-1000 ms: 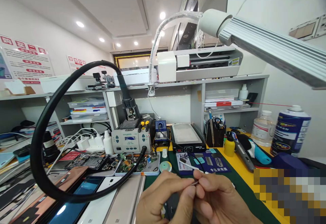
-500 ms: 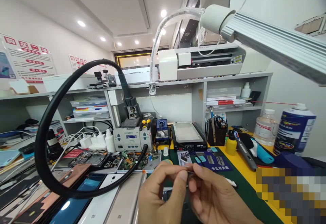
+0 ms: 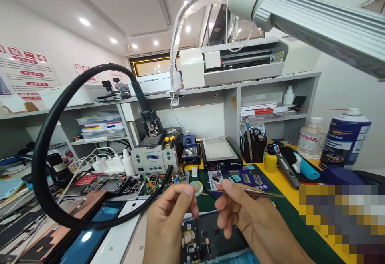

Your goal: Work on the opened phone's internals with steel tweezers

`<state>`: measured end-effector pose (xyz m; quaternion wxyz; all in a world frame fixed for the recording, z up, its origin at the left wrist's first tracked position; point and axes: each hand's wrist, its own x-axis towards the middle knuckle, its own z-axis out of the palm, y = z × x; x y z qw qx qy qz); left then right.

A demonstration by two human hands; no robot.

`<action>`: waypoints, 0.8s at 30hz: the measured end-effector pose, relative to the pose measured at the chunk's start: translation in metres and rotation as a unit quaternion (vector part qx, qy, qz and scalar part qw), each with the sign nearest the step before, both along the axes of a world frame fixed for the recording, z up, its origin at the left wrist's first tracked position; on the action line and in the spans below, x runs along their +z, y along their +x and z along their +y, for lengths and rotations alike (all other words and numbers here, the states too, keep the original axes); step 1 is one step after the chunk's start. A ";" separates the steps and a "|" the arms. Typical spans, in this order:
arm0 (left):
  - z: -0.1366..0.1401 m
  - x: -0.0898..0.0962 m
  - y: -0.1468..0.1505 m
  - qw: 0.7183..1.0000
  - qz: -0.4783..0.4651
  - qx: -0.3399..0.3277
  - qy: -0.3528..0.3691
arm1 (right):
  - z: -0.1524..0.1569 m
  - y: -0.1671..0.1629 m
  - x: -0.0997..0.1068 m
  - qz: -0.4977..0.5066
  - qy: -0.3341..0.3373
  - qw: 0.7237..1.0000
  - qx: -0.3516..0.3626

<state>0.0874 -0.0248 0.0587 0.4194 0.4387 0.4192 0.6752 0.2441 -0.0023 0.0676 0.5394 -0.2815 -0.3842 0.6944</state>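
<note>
My right hand [image 3: 246, 216] pinches a pair of tweezers [image 3: 261, 192] between thumb and fingers; their tips point left and the rear end sticks out to the right. Thumb and index finger of my left hand [image 3: 171, 216] are pressed together, and anything between them is too small to make out. A gap separates the two hands. Below them lies an opened phone [image 3: 222, 232] with its inner parts showing, partly covered by the hands. Just behind my left fingertips is a small round disc, pale with a greenish centre [image 3: 197, 187].
A black hose loops on the left from the hot-air station [image 3: 153, 158] over several phones [image 3: 118, 232]. Behind stand a heating plate [image 3: 221, 152] and a tool holder [image 3: 254, 146]. At right are a yellow bottle [image 3: 270, 160] and a spray can [image 3: 345, 140]. A lamp [image 3: 315, 27] hangs overhead.
My hands, together before, have come apart, the left moving left. The tweezers and the opened phone now show plainly. The camera has tilted slightly down.
</note>
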 end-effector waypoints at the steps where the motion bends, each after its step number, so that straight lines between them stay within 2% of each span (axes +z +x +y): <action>1: 0.001 0.001 -0.001 1.000 -0.004 -0.009 -0.009 | 0.001 0.000 -0.001 -0.002 0.001 1.000 0.002; 7: 0.003 0.013 -0.001 0.993 0.052 -0.090 -0.047 | 0.002 0.001 -0.005 -0.033 0.019 0.999 0.035; 11: 0.004 0.012 -0.006 0.986 0.103 -0.120 -0.053 | 0.003 0.005 -0.007 -0.062 0.051 0.995 0.053; 17: 0.000 0.004 -0.017 0.978 0.159 -0.118 -0.063 | 0.010 0.008 -0.005 -0.095 0.085 0.989 0.076; 21: -0.005 -0.001 -0.034 0.970 0.216 -0.095 -0.056 | 0.017 0.014 0.000 -0.119 0.088 0.988 0.046; 24: -0.010 -0.003 -0.049 0.954 0.289 -0.075 -0.025 | 0.024 0.024 0.002 -0.145 0.078 0.986 0.026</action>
